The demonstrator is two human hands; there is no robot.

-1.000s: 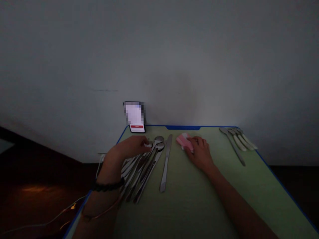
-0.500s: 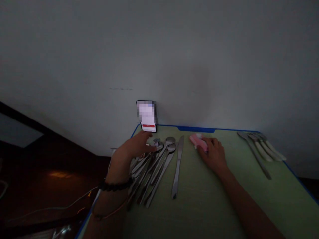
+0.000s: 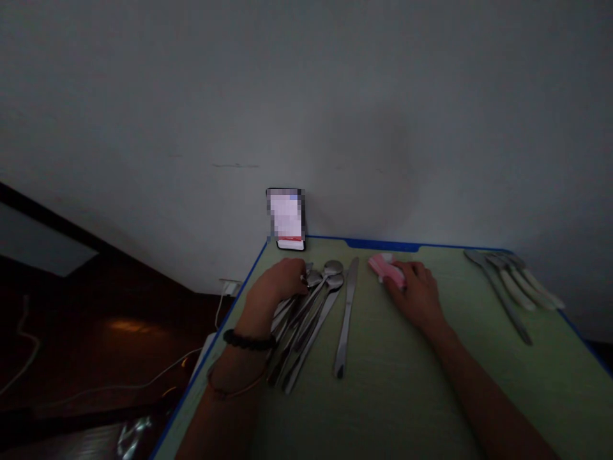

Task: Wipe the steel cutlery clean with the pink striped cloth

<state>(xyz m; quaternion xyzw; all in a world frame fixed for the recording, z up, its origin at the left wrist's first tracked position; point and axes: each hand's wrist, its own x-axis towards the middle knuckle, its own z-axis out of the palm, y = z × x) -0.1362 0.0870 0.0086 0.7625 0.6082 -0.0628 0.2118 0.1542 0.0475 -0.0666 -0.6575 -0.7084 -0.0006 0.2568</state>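
Note:
My left hand [image 3: 280, 286] lies curled over the head end of a fanned pile of steel spoons [image 3: 306, 313] on the left of the green table [image 3: 407, 396]. Its fingers are bent down onto the cutlery; which piece they grip is hidden. A black bead bracelet is on that wrist. A table knife [image 3: 345, 317] lies alone just right of the pile. My right hand [image 3: 417, 294] rests on the table with its fingers closed on a pink cloth [image 3: 385, 268] near the far edge.
A lit phone [image 3: 286, 219] leans against the white wall at the table's far left corner. A second group of cutlery [image 3: 507, 284] lies at the far right. The table has a blue rim. Cables trail over the dark floor [image 3: 96, 345] to the left.
My left hand has curled down onto the spoon heads, after its fingers reached out toward the phone half a second ago. The camera has swung left. The right hand stays on the pink cloth.

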